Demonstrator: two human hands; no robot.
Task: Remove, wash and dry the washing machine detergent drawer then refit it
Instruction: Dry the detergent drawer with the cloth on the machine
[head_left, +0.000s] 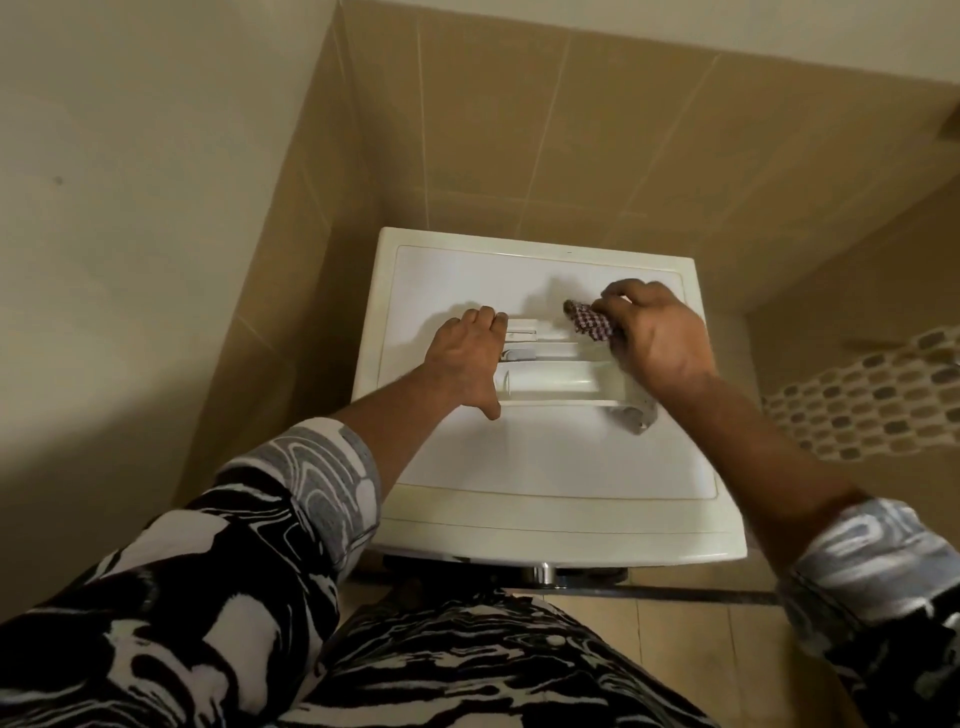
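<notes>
The white detergent drawer (550, 376) lies on top of the washing machine (545, 467), its compartments facing up and its grey front handle at the right end. My left hand (467, 353) grips the drawer's left end, fingers over the far edge and thumb on the near side. My right hand (654, 338) holds a small checked cloth (589, 322) pinched in its fingers over the drawer's far right part. The palm hides the drawer's right end.
The machine stands in a corner between a cream wall at the left and beige tiled walls behind and to the right. A mosaic tile band (872, 395) runs along the right wall. The machine's chrome door rim (540, 571) shows below its front edge.
</notes>
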